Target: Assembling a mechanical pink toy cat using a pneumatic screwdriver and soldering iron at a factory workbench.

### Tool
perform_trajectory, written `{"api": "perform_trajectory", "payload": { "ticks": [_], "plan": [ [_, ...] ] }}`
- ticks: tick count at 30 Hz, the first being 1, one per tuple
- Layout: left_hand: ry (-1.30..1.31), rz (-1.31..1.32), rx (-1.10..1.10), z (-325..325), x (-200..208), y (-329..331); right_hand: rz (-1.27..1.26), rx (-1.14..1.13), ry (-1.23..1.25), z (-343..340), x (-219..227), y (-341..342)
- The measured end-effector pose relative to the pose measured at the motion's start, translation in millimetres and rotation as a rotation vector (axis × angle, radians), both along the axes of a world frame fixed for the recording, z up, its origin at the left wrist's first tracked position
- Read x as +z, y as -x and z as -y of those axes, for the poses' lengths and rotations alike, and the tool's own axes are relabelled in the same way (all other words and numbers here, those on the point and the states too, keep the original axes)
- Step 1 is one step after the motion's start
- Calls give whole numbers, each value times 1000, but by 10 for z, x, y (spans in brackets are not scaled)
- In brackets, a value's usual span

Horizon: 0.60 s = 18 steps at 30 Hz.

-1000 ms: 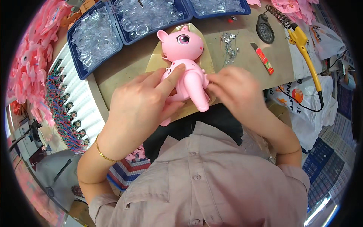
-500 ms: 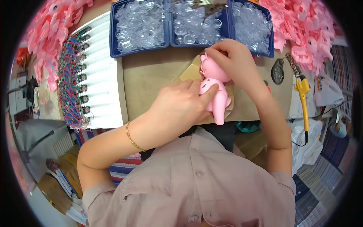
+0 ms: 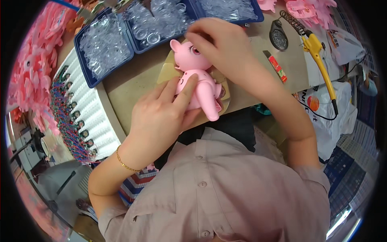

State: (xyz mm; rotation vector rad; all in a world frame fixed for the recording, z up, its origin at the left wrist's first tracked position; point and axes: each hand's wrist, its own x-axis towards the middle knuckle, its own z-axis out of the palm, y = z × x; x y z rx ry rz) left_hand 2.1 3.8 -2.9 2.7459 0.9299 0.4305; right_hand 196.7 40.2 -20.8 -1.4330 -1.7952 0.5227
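Note:
A pink plastic toy pony point(image 3: 206, 94) with a large printed eye lies on a tan pad point(image 3: 164, 73) at the table's near edge. My left hand point(image 3: 159, 109) is closed round its body, thumb and fingers on either side. Just above the pony's head is my right hand point(image 3: 225, 46), its fingers bent together near the front rim of the blue bins. Some blur covers those fingertips, and anything between them is hidden.
Blue bins point(image 3: 131, 50) of clear plastic parts line the back. At left are a white tray point(image 3: 94, 117) of wired parts and heaped pink toy pieces point(image 3: 36, 64). A yellow soldering iron point(image 3: 322, 66), a dark oval object point(image 3: 278, 36) and a red cutter point(image 3: 277, 68) lie at right.
My view has turned, so the table appears tilted. My right hand has lifted off the pony's head toward the bins, baring its eye. My left hand keeps its hold.

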Motion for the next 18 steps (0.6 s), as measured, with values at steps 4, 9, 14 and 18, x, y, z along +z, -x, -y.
{"api": "perform_trajectory", "payload": {
  "ticks": [4, 9, 14, 18],
  "plan": [
    [12, -48, -27, -36, 50, -30, 12, 64, 272, 652, 161, -298],
    [27, -138, -77, -92, 119, -17, 228, 122, -93, 991, -132, -235],
    [6, -112, 0, -21, 86, -95, -109, 212, 323, 741, -113, -385],
    [49, -78, 54, 26, 58, -88, -225, 33, 531, 294, 50, -340]
  ]
}}
